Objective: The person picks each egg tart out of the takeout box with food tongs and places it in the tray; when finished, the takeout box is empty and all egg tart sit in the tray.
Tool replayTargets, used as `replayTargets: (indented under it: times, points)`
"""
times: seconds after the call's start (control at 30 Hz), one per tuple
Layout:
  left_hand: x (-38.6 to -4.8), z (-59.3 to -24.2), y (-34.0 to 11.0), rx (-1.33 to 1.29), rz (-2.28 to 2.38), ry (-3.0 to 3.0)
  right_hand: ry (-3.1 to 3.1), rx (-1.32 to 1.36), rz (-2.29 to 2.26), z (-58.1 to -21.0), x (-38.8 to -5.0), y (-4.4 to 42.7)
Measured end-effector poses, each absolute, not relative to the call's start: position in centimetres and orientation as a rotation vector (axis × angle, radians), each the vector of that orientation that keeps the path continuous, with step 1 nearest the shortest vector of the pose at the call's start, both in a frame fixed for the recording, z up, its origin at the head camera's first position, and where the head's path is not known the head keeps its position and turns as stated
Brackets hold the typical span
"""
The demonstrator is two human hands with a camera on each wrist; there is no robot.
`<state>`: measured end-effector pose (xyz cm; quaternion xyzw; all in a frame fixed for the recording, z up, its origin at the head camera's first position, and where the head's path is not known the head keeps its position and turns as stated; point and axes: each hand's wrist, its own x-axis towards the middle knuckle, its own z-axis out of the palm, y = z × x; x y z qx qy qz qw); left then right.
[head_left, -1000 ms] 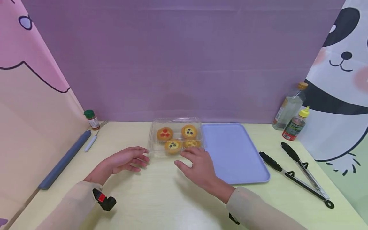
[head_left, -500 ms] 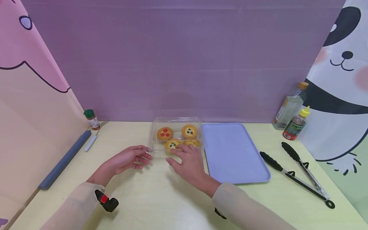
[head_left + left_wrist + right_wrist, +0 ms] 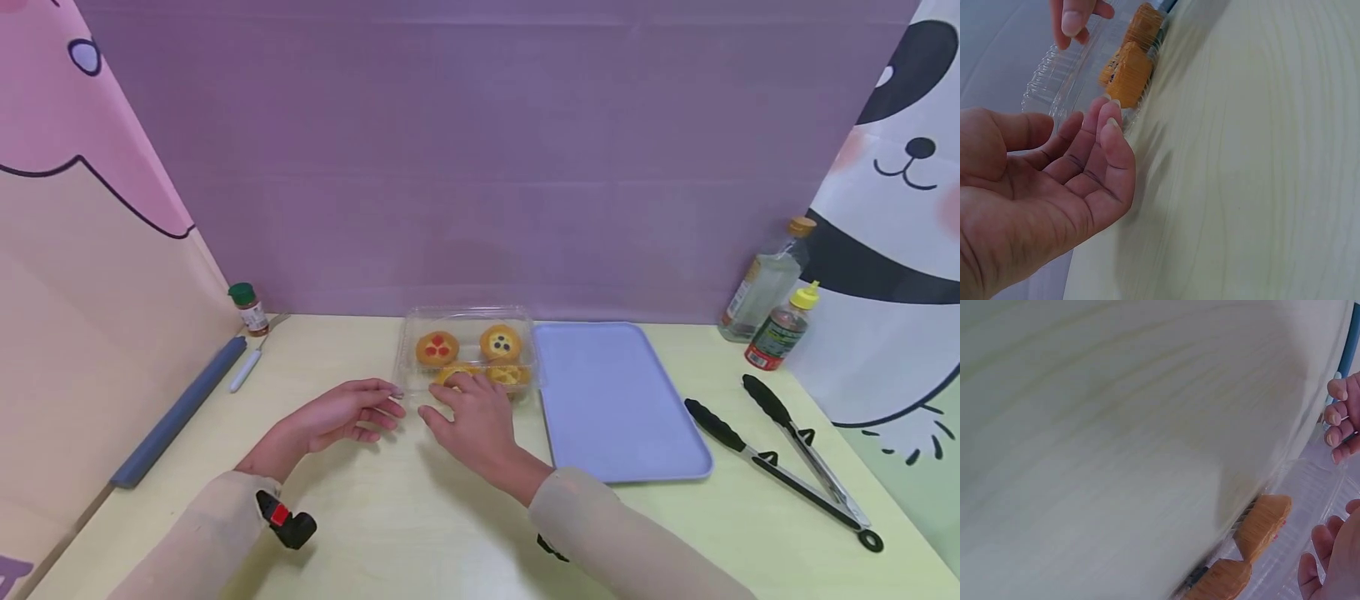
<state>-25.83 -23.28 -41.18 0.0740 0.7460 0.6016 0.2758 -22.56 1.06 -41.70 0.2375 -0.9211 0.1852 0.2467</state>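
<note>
A clear plastic box (image 3: 465, 321) with several small round tarts stands at the back middle of the table. Two tarts at its rear show fully, a red-topped tart (image 3: 437, 348) and a dark-dotted tart (image 3: 500, 342). My left hand (image 3: 348, 414) is by the box's front left corner, fingers loosely bent; in the left wrist view (image 3: 1054, 181) nothing lies in the palm. At the box's front edge, my right hand (image 3: 477, 425) hovers with fingers spread, partly covering a front tart (image 3: 457, 371). Whether either hand touches the plastic I cannot tell.
Right of the box lies a blue tray (image 3: 622, 400). Black-handled tongs (image 3: 795, 467) are farther right, with two bottles (image 3: 765, 283) behind them. At left are a small green-capped jar (image 3: 249, 309), a light-handled fork (image 3: 247, 367) and a long blue bar (image 3: 180, 412).
My right hand has moved left along the front of the box, now covering more of the front left tart. The left hand has shifted slightly right. The box has stayed in place.
</note>
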Motion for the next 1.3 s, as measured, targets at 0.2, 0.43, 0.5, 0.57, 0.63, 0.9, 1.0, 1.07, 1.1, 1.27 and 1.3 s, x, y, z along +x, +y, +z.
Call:
replayTargets:
  times: [0.2,0.43,0.5,0.57,0.63,0.9,1.0,1.07,1.1,1.27,1.3]
  points:
    - [-26.0,-41.0,-22.9,0.210,1.587,1.996,-2.536,0.598,0.462,-41.6,-22.6,0.6]
    - [-26.1,-40.7,-22.8,0.196,1.584,1.974,-2.514,0.531,0.381,-42.1,-23.0,-0.3]
    - [-26.2,-40.6,-22.9,0.177,1.595,1.970,-2.515,0.520,0.369,-42.2,-23.0,-0.4]
    - [-26.3,-40.6,-22.9,0.166,1.605,1.967,-2.510,0.513,0.360,-42.2,-23.1,-0.5]
    - [-26.4,-40.7,-22.9,0.158,1.610,1.970,-2.497,0.507,0.361,-42.2,-23.3,-0.6]
    - [-26.8,-40.9,-23.2,0.139,1.589,1.997,-2.480,0.486,0.352,-42.2,-23.5,-1.1]
    - [-26.9,-41.0,-23.3,0.137,1.589,1.992,-2.481,0.462,0.356,-42.2,-23.6,-1.2]
    - [-27.0,-41.0,-23.4,0.130,1.596,1.986,-2.480,0.450,0.358,-42.2,-23.6,-1.3]
    - [-27.0,-41.0,-23.4,0.127,1.599,1.985,-2.477,0.447,0.359,-42.2,-23.7,-1.3]
    - [-27.1,-41.0,-23.5,0.097,1.616,1.969,-2.474,0.448,0.361,-42.3,-23.9,-1.4]
    - [-27.1,-40.9,-23.5,0.092,1.618,1.962,-2.474,0.450,0.358,-42.3,-24.0,-1.4]
